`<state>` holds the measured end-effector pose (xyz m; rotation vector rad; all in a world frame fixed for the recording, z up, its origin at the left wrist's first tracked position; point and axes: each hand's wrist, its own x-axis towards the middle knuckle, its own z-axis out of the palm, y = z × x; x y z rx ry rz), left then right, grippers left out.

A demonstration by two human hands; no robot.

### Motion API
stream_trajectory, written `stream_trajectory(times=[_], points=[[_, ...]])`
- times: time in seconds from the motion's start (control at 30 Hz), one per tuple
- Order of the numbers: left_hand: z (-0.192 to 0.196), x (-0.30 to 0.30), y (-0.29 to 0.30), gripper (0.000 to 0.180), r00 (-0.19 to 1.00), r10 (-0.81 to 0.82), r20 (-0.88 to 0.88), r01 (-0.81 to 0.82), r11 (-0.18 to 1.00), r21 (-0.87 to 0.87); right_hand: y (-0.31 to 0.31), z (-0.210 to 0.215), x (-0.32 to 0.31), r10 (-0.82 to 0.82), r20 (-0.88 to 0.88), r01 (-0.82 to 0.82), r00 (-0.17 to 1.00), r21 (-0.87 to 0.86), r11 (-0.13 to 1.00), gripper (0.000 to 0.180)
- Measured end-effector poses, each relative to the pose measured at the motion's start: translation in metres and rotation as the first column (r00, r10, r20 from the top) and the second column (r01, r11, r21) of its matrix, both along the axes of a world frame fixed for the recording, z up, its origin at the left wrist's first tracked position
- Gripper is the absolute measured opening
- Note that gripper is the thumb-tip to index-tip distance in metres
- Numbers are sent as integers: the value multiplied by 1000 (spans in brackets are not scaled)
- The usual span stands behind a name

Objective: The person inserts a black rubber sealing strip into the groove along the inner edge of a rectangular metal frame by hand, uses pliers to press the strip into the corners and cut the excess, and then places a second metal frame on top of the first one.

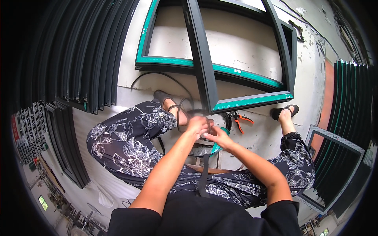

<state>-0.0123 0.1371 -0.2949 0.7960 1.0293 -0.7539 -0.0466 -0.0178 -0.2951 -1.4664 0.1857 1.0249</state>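
Observation:
A thin black rubber-like strip [178, 119] loops beside and through my hands, low between my legs. My left hand [199, 126] is smeared by motion at the loop, so its finger grip is unclear. Close against it, my right hand [219, 137] has its thumb and fingers curled around part of the strip. Below the hands is a round dark item with a green band [215, 148], partly covered. Just beyond the hands, the corner of a dark window frame [206, 84] with green film overhangs them.
Right of my hands lie cutters with orange handles [241, 122]. A second green-edged frame [169, 61] lies under the first. Stacked dark profiles [90, 51] stand at left, dark frames [346, 102] at right. My feet are on the pale floor [260, 118].

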Motion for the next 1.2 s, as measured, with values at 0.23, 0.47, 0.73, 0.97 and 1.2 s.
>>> stream_trajectory(times=[0.23, 0.47, 0.73, 0.97, 1.2], points=[[-31, 4, 22, 17, 914, -401, 58, 319, 802, 504, 2, -1, -1, -339, -223, 339, 914, -41, 940, 22], [-26, 18, 16, 19, 931, -294, 217, 196, 903, 383, -16, 14, 37, -79, 243, 157, 967, -322, 934, 26], [-58, 1, 13, 13, 859, -419, 293, 159, 763, 626, -11, 21, 43, 10, 369, 146, 929, -391, 909, 24], [-23, -2, 6, 29, 951, -128, 282, 64, 972, 226, -7, 32, 57, 150, 745, 271, 650, -412, 870, 10], [-38, 0, 0, 25, 978, -60, 201, 17, 978, 207, -18, 16, 59, 172, 709, 270, 683, -465, 843, 13]])
